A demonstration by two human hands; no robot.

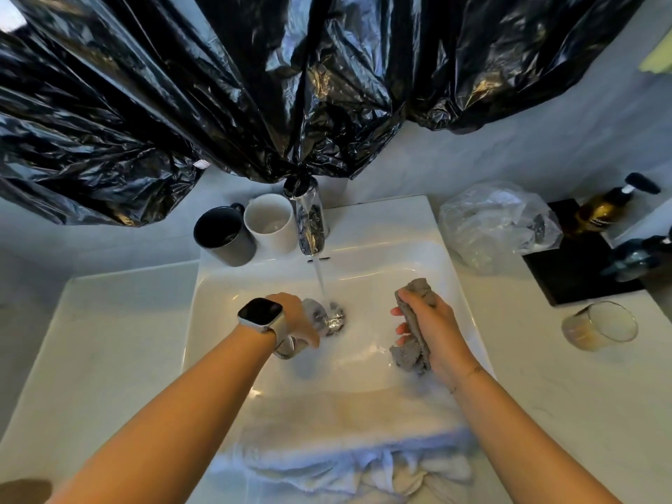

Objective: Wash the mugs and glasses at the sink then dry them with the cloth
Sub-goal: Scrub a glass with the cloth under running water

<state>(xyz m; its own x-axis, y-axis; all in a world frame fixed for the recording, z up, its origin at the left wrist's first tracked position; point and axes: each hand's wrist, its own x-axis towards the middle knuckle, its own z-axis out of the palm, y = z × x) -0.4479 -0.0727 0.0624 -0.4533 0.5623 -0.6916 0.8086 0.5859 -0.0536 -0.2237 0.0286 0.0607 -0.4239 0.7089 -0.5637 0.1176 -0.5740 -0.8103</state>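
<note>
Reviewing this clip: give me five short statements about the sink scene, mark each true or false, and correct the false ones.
1. Water is running from the tap. True.
2. The right hand holds a white mug. False: it grips a grey cloth.
3. The left hand holds a clear glass beside the stream. True.
4. Both mugs lie in the basin. False: the dark mug and white mug stand on the sink's back ledge.
5. Another glass sits on the counter at right. True.
</note>
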